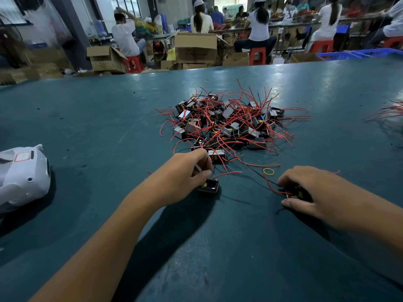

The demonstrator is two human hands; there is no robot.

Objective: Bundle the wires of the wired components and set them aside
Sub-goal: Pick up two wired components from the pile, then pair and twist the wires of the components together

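Before the pile (226,120), left hand (185,171) apparently pinches one component (209,185); right hand (309,188) grips another (297,191).

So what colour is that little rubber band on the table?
Yellow: the rubber band shows best in the head view.

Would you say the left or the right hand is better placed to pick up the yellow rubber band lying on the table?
Probably the right hand: the rubber band lies just beyond its fingertips, nearer than to the left hand. Both hands already grip a component, the left one and the right one.
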